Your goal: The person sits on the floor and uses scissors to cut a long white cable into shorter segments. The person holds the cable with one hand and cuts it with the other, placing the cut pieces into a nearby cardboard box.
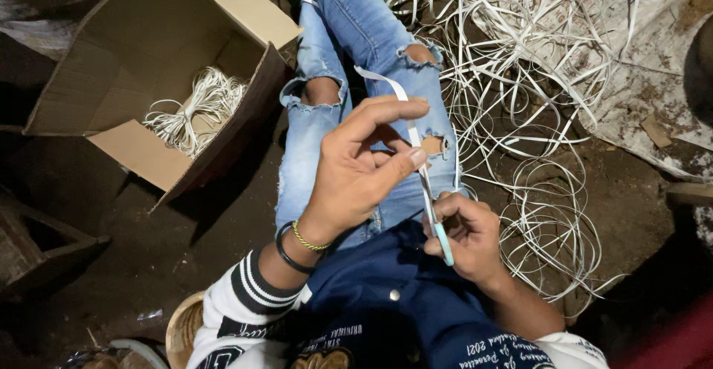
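— What have the fingers got from where you sit?

— I see the left hand [356,168] half curled, thumb and forefinger pinching a flat white strip [405,109] that runs up over the torn jeans [349,35].

— And the other?

— The right hand [468,235] is clenched around a pale blue-handled blade [438,228], its tip lying against the strip just below the left thumb.

— Around them?

— Loose white strips [535,79] heaped on the ground to the right; a cardboard box [148,64] on the left holds a tied bundle [197,109].
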